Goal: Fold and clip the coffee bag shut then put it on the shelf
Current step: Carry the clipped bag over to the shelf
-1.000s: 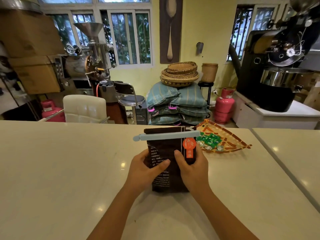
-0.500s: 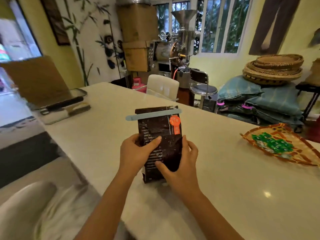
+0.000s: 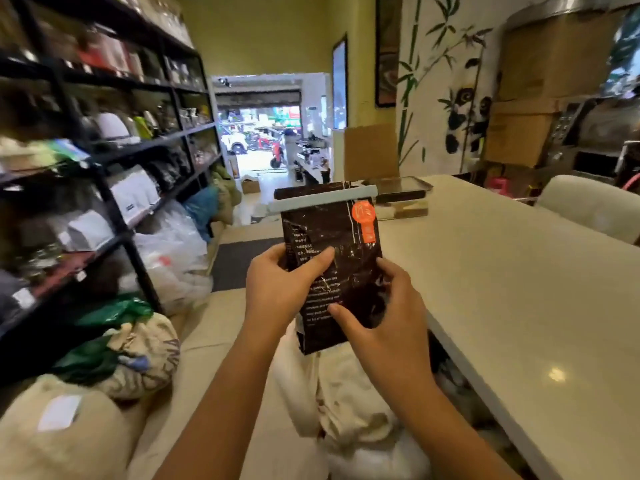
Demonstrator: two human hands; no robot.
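I hold a dark brown coffee bag (image 3: pixel 341 237) with an orange label upright in the air, left of the table edge. A pale blue clip (image 3: pixel 322 202) runs across its folded top. My left hand (image 3: pixel 280 285) grips the bag's left side, thumb on the front. My right hand (image 3: pixel 384 313) grips its lower right side. A black metal shelf (image 3: pixel 117 216) stacked with bags and jars stands to my left, well apart from the bag.
A white table (image 3: pixel 512 289) stretches along the right, with a tray (image 3: pixel 398 194) at its far end and a white chair (image 3: pixel 588 209) behind. Sacks and plastic bags (image 3: pixel 166 258) lie on the floor by the shelf. A passage leads to an open doorway (image 3: pixel 259 140).
The view has swung left from the table toward the shelf. The clipped bag has left the tabletop and is now carried in both hands beside the table.
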